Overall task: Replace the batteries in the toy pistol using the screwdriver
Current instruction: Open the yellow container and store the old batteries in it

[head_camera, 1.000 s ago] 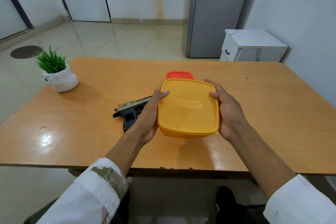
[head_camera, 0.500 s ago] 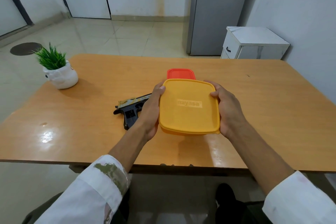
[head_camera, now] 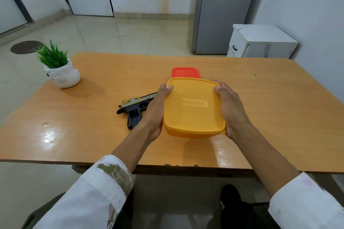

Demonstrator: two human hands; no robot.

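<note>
A yellow lidded plastic box (head_camera: 193, 107) is in the middle of the wooden table (head_camera: 93, 117), held from both sides. My left hand (head_camera: 155, 113) grips its left edge, thumb on the lid's far left corner. My right hand (head_camera: 230, 109) grips the right edge, thumb on the lid. The black toy pistol (head_camera: 135, 108) with a pale slide lies flat on the table just left of my left hand, its barrel end hidden behind that hand. No screwdriver or batteries are visible.
A smaller red-lidded box (head_camera: 185, 72) sits right behind the yellow one. A white pot with a green plant (head_camera: 59, 70) stands at the table's far left. A white cabinet (head_camera: 260, 42) and grey fridge (head_camera: 219, 9) stand beyond the table.
The yellow box has come down and slightly away from me, closer to the table top, with both hands still gripping its sides. The pistol has not moved.
</note>
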